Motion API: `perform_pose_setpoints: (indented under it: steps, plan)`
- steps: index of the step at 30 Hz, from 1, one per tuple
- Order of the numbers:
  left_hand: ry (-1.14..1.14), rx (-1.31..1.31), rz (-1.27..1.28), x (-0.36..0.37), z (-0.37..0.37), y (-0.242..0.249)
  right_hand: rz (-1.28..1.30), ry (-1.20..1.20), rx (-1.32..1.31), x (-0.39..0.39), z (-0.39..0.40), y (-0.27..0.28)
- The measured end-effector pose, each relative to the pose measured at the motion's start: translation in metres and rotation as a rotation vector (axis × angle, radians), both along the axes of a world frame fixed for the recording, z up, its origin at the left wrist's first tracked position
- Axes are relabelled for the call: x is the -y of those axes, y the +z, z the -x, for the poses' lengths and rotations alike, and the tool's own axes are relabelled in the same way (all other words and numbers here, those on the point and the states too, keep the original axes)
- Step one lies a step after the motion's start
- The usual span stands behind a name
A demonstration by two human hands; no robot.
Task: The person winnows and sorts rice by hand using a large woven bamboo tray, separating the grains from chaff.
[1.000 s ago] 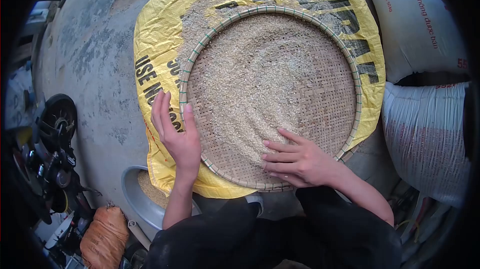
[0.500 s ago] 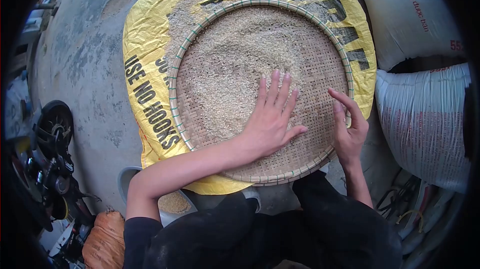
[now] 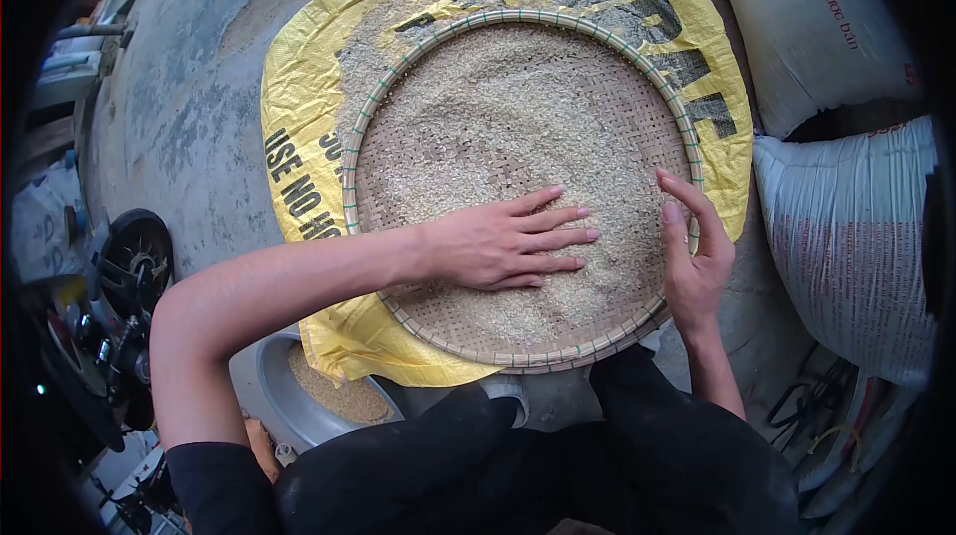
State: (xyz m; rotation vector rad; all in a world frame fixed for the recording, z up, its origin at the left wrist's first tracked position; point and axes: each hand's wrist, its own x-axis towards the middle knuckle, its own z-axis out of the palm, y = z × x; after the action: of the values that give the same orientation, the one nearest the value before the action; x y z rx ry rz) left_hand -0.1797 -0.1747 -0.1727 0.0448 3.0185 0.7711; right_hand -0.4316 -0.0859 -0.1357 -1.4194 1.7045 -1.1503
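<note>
Resting flat on the grain [image 3: 518,127] in the near part of the round woven tray [image 3: 370,117], the left hand [image 3: 503,244] lies with fingers [image 3: 568,234] spread and released, pointing right; most grain lies on their far side. The right hand [image 3: 694,261], open, cups the tray's right rim. Beneath lies a yellow sack [image 3: 299,127] on the concrete floor [image 3: 189,97]; white sacks [image 3: 846,236] crowd the right, a metal bowl [image 3: 274,396] near left.

Grey concrete floor [image 3: 189,107], white sacks [image 3: 846,236] at right.
</note>
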Motion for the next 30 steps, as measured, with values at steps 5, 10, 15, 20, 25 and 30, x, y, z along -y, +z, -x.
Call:
perform_pose_setpoints:
  steps: [5, 10, 15, 20, 25, 30]
  plan:
    - [0.237, 0.008, 0.092, 0.031, 0.008, -0.005, 0.01, -0.038, 0.033, 0.003, 0.008, -0.005]
    - [0.536, 0.024, 0.315, 0.05, 0.005, -0.014, -0.007, -0.045, 0.058, 0.001, 0.005, -0.005]
    - [0.757, 0.06, 0.353, 0.063, -0.023, -0.018, -0.034, -0.043, 0.121, 0.0, -0.006, -0.005]
    - [0.855, 0.051, 0.349, 0.056, -0.042, -0.022, -0.011, -0.038, 0.158, -0.001, -0.009, -0.007]
    - [0.88, 0.044, 0.332, 0.035, -0.042, -0.022, -0.157, -0.007, 0.081, -0.002, -0.003, -0.006]
    - [0.804, 0.05, 0.209, -0.011, -0.021, -0.008, -0.315, 0.027, 0.084, 0.0, -0.01, -0.011]
